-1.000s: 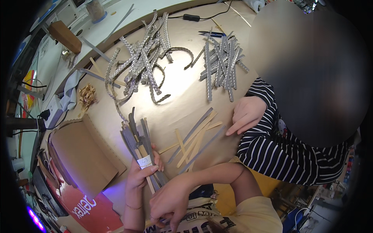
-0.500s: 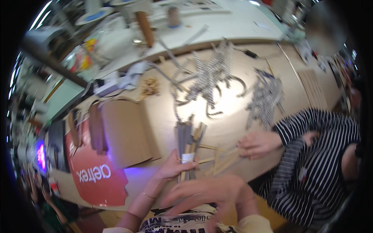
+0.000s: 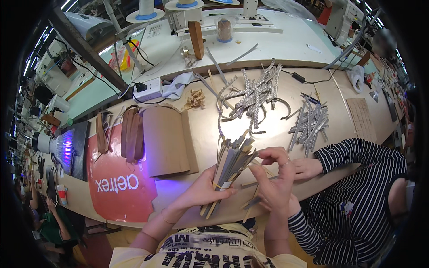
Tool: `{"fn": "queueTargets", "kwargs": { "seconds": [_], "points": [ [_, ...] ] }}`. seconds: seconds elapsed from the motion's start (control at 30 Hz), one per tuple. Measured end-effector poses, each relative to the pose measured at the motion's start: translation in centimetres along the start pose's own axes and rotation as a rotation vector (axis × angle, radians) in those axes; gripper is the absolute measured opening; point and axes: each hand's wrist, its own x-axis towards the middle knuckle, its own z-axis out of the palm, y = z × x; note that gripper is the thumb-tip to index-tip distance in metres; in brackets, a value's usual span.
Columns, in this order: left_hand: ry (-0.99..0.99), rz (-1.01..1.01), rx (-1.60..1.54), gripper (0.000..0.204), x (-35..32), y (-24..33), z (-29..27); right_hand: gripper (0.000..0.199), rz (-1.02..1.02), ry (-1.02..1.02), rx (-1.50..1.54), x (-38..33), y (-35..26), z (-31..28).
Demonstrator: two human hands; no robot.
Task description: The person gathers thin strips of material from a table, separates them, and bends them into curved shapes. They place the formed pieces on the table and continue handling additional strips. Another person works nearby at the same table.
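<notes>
The strips (image 3: 232, 158) lean bundled over the table (image 3: 277, 136), grasped low by our left hand (image 3: 209, 187), our right hand (image 3: 273, 181) half-curled by their tips, pinching or not we cannot tell, so we seem to be picking at them, which calls for a steady left hold.

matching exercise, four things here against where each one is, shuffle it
1. bundle of strips
2. power strip
3. brown block
4. red sheet

a. standing upright on the white table
b. partly under brown straps
c. held in the left hand
d. beside a pale cloth

Pairs: 1-c, 2-d, 3-a, 4-b
</notes>
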Motion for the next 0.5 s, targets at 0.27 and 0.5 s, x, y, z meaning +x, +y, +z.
{"fn": "queueTargets", "kwargs": {
  "seconds": [0.27, 0.5],
  "points": [
    [0.009, 0.06, 0.033, 0.066, -1.7, -0.4, -0.3, 0.019, 0.153, -0.086, 0.269, -0.5, -0.5, 2.3],
    [-0.056, 0.057, -0.046, 0.066, -2.6, -0.8, -1.2, 0.019, 0.172, -0.133, 0.215, -0.6, -1.0, 2.9]
  ]
}}
